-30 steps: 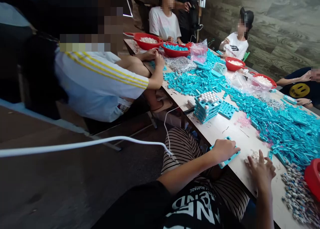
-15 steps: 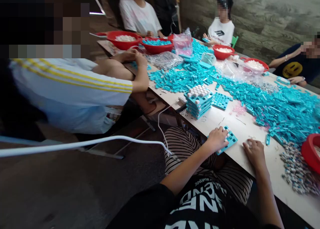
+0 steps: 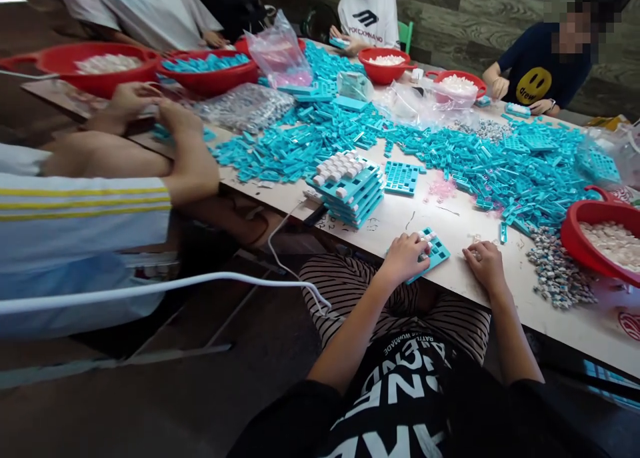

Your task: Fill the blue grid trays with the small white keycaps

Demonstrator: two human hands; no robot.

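Observation:
My left hand (image 3: 406,257) is closed over the left part of a blue grid plate (image 3: 438,250) at the table's front edge. A few white pieces sit on that plate, partly under my fingers. To the right of the plate, my right hand (image 3: 485,263) rests on the table with its fingers curled; small clear bits lie by the fingertips, and whether it holds any cannot be made out. Behind my left hand stands a stack of blue plates (image 3: 354,201), topped with rows of white pieces (image 3: 340,167). Another blue grid plate (image 3: 401,178) lies beside the stack.
Blue parts (image 3: 450,151) are heaped across the table (image 3: 400,215). On the right are a red bowl (image 3: 575,235) of white pieces and a pile of small grey parts (image 3: 560,271). A white cable (image 3: 200,281) crosses at left. A person's hands (image 3: 150,108) are at the left; others sit beyond.
The view has turned rightward, so the table and stack appear further left, and more of the right red bowl shows. My hands keep about the same places by the plate and table.

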